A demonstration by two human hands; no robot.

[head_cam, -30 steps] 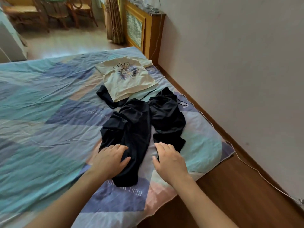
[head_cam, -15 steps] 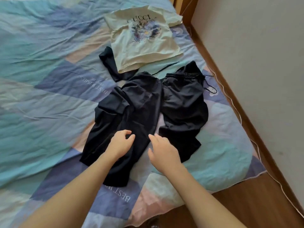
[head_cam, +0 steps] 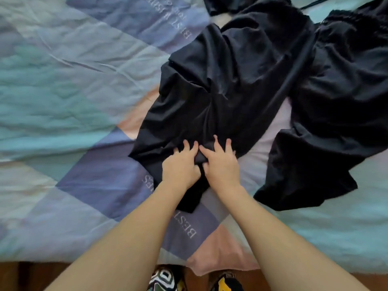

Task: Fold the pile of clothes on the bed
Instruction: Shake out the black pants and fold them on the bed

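Black trousers (head_cam: 241, 85) of smooth, creased fabric are spread toward 1 o'clock on a patchwork quilt (head_cam: 63, 85) of teal, purple and pink panels with printed lettering; a second black garment (head_cam: 220, 5) is partly visible at 12 o'clock. The near trouser leg is pinched between the left hand (head_cam: 180, 171) and the right hand (head_cam: 221, 164), set side by side with fingers curled; brown floor (head_cam: 21, 276) and patterned footwear (head_cam: 163, 280) are seen at 6 o'clock.

Black trousers (head_cam: 241, 85): thin cloth, smooth, faint sheen on the folds, creased. Bed cover (head_cam: 63, 91): matt woven cloth, finely wrinkled, printed lettering. Floor (head_cam: 21, 276) at bed's edge: brown wood, slightly glossy.
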